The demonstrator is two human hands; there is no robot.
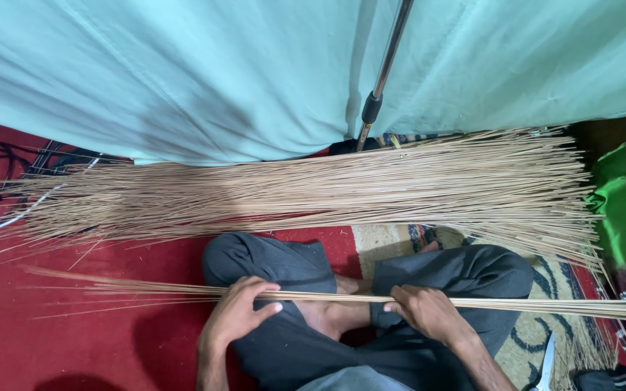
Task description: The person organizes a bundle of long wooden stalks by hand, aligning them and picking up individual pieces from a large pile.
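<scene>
The person wears dark grey trousers (284, 264) of a smooth, slightly creased cloth, covering both legs down to the ankles. The forearms are bare, with no sleeves, watch or bands showing at the wrists. The left hand (235, 313) and right hand (429, 313) are ungloved, with no rings visible. A bare foot (331, 311) shows between the trouser legs.

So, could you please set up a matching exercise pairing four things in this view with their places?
1. thin bundle of sticks
2. large pile of sticks
3. scissors
4. metal pole

a. against the pale green cloth
b. gripped by the left hand and right hand
c. on the patterned rug, lower right
d. across the floor beyond the knees

Pairs: 1-b, 2-d, 3-c, 4-a
</scene>
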